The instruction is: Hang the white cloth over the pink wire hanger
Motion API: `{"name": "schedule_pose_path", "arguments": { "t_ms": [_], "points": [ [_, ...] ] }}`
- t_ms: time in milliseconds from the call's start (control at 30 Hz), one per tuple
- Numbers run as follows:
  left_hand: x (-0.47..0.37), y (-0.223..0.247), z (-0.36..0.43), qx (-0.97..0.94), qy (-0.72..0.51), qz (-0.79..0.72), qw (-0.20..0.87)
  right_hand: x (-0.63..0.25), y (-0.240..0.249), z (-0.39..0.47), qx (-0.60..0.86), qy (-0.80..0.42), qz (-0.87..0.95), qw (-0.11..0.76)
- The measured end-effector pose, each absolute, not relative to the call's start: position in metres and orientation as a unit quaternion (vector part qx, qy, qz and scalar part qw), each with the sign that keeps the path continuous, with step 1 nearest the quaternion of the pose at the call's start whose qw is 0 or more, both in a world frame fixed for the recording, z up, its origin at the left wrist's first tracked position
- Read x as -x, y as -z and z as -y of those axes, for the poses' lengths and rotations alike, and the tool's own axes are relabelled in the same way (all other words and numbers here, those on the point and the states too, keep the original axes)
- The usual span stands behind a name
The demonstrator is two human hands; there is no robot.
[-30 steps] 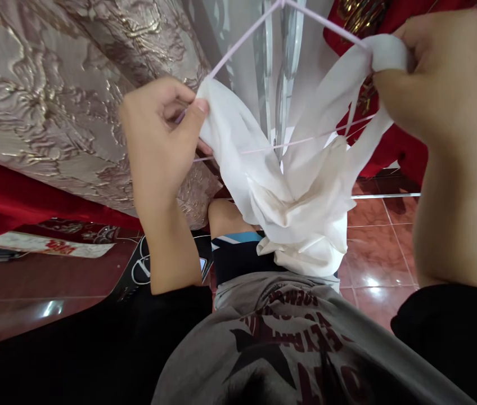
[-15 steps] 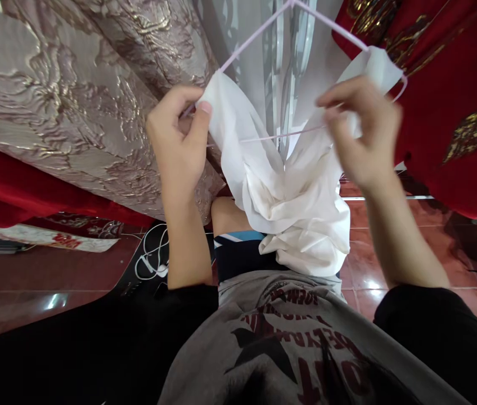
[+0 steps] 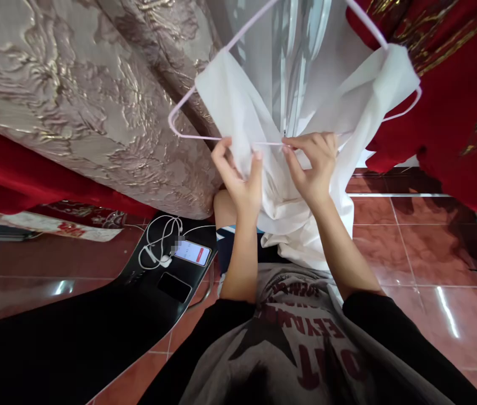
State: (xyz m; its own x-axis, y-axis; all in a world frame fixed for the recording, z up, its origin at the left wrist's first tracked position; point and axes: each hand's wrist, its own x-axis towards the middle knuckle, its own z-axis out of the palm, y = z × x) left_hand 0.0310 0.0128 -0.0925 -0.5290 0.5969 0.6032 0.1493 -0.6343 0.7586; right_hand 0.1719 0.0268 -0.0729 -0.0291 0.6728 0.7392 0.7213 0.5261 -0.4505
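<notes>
White cloth (image 3: 359, 132) drapes over both shoulders of the pink hanger (image 3: 198, 137). Right hand (image 3: 316, 166): fingertips clamped on the hanger's lower bar. Left hand (image 3: 241, 183): thumb and fingers apart at the cloth. Black seat (image 3: 129, 315): lit phone (image 3: 193, 252) and dark phone (image 3: 174, 287) near its right edge. Floor (image 3: 432, 253): red tile. Patterned drape (image 3: 95, 112): left side.

Indoor setting, looks domestic or a fabric or garment shop; which of the two cannot be settled. Noted: glossy red floor tiles (image 3: 436, 247), a pale embossed drape (image 3: 73, 107) with metallic sheen hanging at left, red cloth with gold decoration (image 3: 453, 124) hanging at right. A black seat (image 3: 137, 315) at near left carries a lit phone (image 3: 192, 252) and white cable (image 3: 149, 247), everyday personal items.
</notes>
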Motion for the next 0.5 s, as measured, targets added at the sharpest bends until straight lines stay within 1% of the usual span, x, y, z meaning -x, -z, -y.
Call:
{"name": "schedule_pose_path", "arguments": {
  "t_ms": [100, 333, 500],
  "points": [
    [-0.038, 0.082, -0.006, -0.446, -0.757, -0.428, 0.212, -0.175, 0.067, -0.026, 0.492, 0.027, 0.698, 0.519],
    [-0.023, 0.068, 0.005, -0.387, -0.784, -0.449, 0.183, -0.182, 0.055, -0.025, 0.499, 0.007, 0.683, 0.533],
    [-0.013, 0.066, 0.008, -0.390, -0.759, -0.467, 0.231, -0.183, 0.057, -0.022, 0.514, 0.024, 0.692, 0.506]
  ]
}}
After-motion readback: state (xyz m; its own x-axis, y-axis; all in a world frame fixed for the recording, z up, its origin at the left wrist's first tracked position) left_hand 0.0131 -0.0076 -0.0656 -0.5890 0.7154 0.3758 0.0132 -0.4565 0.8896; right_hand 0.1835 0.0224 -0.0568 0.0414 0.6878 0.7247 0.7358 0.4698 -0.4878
